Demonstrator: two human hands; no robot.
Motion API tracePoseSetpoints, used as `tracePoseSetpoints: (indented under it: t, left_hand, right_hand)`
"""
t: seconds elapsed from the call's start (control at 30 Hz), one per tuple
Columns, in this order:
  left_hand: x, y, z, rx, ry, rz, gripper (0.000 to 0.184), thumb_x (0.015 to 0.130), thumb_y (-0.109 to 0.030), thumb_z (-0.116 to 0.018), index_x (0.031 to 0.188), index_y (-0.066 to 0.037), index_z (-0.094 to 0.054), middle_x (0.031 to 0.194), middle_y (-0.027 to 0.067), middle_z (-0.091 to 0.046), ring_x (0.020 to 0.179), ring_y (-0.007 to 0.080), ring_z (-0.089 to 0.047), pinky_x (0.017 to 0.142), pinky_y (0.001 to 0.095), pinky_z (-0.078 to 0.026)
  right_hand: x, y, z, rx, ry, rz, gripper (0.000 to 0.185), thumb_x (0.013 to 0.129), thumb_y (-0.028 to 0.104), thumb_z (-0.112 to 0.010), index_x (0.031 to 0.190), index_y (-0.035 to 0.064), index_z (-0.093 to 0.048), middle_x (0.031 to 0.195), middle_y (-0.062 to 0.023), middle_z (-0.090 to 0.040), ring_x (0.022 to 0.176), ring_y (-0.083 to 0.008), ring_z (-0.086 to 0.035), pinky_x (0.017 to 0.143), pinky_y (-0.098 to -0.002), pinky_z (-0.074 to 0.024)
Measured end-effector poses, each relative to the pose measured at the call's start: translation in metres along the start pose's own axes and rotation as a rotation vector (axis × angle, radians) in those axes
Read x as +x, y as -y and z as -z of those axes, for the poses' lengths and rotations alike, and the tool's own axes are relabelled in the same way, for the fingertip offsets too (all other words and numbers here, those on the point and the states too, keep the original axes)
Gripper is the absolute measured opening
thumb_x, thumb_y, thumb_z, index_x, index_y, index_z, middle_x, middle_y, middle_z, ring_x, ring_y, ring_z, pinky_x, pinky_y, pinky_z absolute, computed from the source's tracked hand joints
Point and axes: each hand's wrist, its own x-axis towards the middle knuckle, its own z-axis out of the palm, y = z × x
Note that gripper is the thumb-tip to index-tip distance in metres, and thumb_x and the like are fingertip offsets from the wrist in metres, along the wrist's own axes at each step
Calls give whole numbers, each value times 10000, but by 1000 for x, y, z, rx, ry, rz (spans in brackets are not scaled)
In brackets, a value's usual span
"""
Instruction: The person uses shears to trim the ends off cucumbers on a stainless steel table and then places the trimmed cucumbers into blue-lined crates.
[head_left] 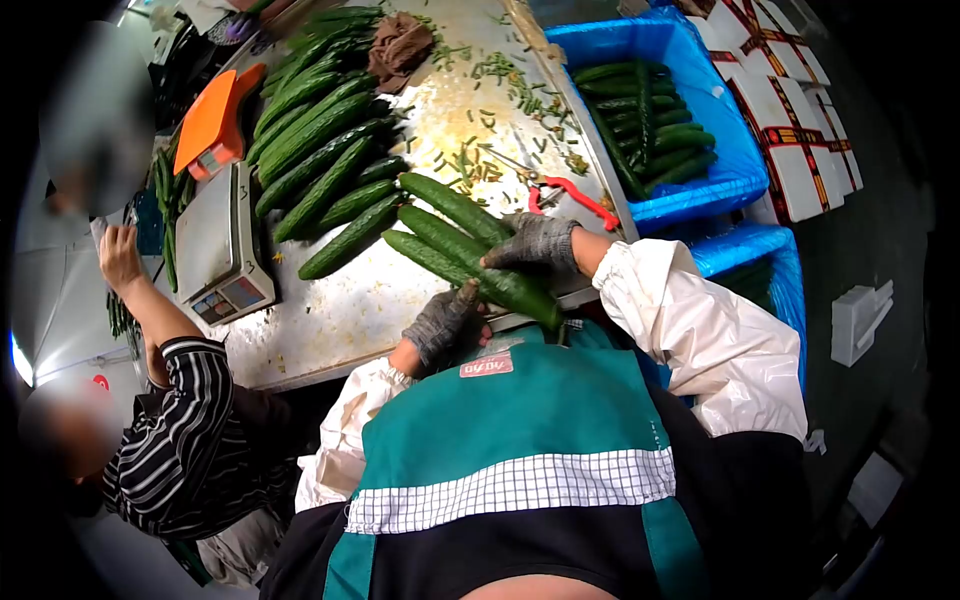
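Three long green cucumbers (445, 240) lie side by side over the near edge of the worktable (330, 325). My left hand (442, 322), in a grey glove, is closed on their lower side. From the right, my right hand (535, 243), gloved too, wraps over their upper ends. A long pile of cucumbers (330, 160) rests on the table to the left. Red-handled cutters (580, 198) lie just beyond my right hand, among small green trimmings (515, 85).
Left of the pile stand a scale (225, 240) and an orange scale (213, 122). A blue-lined crate (660, 205) of cucumbers is at the right, another below it. White boxes (790, 140) stand farther right. A person in a striped shirt (180, 430) is at the left.
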Motion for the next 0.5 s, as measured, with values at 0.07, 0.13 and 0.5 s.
tracePoseSetpoints:
  t: [0.07, 0.13, 0.5]
  left_hand:
    - [15, -1, 17, 180, -26, -129, 569, 788, -529, -537, 988, 3, -559, 731, 114, -608, 639, 185, -587, 571, 282, -483]
    - [4, -11, 21, 264, -68, -285, 474, 789, -381, -625, 1026, 22, -551, 774, 80, -618, 663, 136, -574, 574, 274, -470]
    - [53, -66, 46, 1794, -139, -1684, 472, 742, -306, -595, 1174, -156, -483, 1200, 94, -486, 1149, 283, -432, 918, 445, -339]
  right_hand:
    - [-9, 5, 7, 205, 67, 16, 742, 621, 432, -731, 1136, -47, -496, 1079, -182, -562, 950, -233, -561, 818, -306, -441]
    - [-9, 4, 11, 153, 40, -8, 747, 631, 433, -725, 1149, -50, -486, 1100, -189, -551, 983, -234, -549, 836, -306, -432]
    - [-13, -12, 17, -280, -202, 101, 547, 786, 436, -537, 1194, 75, -492, 1118, -230, -520, 1054, -340, -493, 894, -369, -388]
